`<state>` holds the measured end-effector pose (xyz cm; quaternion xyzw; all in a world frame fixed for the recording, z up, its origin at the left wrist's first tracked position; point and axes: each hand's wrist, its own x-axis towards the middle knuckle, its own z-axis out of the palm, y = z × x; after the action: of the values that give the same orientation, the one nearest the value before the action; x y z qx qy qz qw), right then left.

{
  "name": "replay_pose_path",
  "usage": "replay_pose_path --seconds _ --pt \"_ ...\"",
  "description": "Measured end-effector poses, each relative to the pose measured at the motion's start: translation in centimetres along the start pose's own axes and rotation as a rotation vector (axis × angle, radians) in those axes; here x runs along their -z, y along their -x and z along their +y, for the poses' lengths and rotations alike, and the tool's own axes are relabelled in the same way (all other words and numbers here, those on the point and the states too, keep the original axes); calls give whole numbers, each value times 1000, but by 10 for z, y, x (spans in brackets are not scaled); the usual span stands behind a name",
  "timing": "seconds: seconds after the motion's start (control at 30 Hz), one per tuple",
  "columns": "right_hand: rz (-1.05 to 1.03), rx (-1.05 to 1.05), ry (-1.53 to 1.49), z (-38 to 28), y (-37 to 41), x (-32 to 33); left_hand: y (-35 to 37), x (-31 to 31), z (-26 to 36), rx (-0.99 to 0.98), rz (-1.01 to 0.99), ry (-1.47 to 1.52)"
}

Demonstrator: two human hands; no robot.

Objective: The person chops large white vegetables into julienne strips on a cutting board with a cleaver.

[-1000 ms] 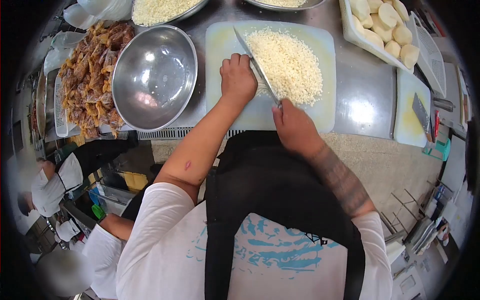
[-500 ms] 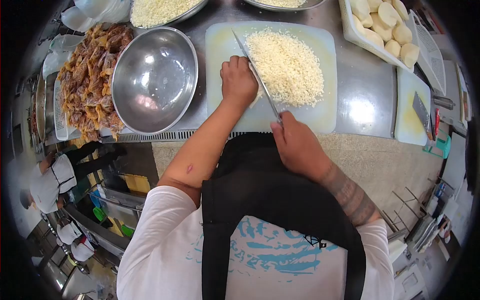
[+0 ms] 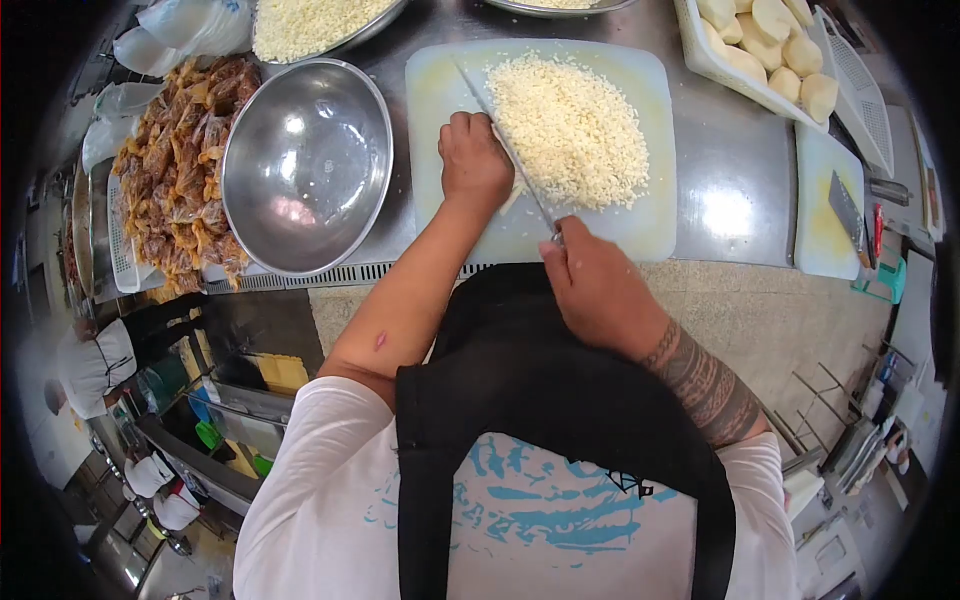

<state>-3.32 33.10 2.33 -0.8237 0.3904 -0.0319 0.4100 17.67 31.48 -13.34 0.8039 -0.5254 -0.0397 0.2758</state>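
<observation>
My right hand (image 3: pixel 600 285) is closed round the handle of a long kitchen knife (image 3: pixel 528 185), whose blade slants up and left across the cutting board (image 3: pixel 640 235). Just left of the blade, my left hand (image 3: pixel 473 160) presses down with curled fingers. A few pale vegetable strips (image 3: pixel 512 195) poke out from under it, and the rest of what it holds is hidden. Right of the knife lies a heap of finely chopped pale vegetable (image 3: pixel 575 130).
A steel bowl (image 3: pixel 305 165) stands left of the board, beside piled brown marinated meat (image 3: pixel 190 165). Bowls of chopped vegetable (image 3: pixel 310 28) sit at the back. Peeled round vegetables (image 3: pixel 770 40) fill a white basket, upper right. A cleaver (image 3: pixel 845 210) rests on another board. Co-workers (image 3: pixel 95 365) are far left.
The knife blade has shifted slightly left and up beside my left hand, its handle still in my right hand. The whole view has moved a little.
</observation>
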Motion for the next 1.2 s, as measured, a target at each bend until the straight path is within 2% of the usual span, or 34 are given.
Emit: replay_pose_path --seconds 0.07,0.13,0.3,0.4,0.57,0.63,0.67,0.8,0.83,0.87,0.93,1.0,1.03,1.1,1.13,1.2 --pt "33 -4 29 26 -20 -26 -1 -2 1 -41 7 -21" --pt "61 -7 57 22 -25 -27 -2 8 8 54 -20 36" --pt "20 12 -22 4 3 -12 -3 11 11 42 15 69" --pt "90 10 44 29 -29 -40 1 11 9 36 10 73" --pt "91 -52 96 45 -28 -13 -10 23 7 23 -63 82" --pt "94 -61 125 44 -20 -1 -12 38 11 212 -88 302" --pt "92 -81 144 39 -13 9 -13 43 8 209 -87 305" --pt "170 -92 168 32 0 37 -21 48 -13 122 -7 262" --pt "171 -95 167 48 -4 34 -23 50 -15 89 -7 189" --pt "138 -117 174 73 -16 27 -26 51 -17 54 -4 117" --pt "113 -122 186 70 -26 38 -34 47 -25 41 -27 156" --pt "51 -108 209 60 -17 60 -33 41 -32 -77 -24 24" --pt "52 -99 213 56 -13 69 -37 36 -35 -75 -14 22" --pt "106 -104 200 52 -4 82 -37 31 -43 -106 -149 202" --pt "97 -93 198 70 -10 79 -35 32 -44 -96 -144 194" --pt "45 -112 171 108 -27 66 -30 37 -41 -190 -306 128"
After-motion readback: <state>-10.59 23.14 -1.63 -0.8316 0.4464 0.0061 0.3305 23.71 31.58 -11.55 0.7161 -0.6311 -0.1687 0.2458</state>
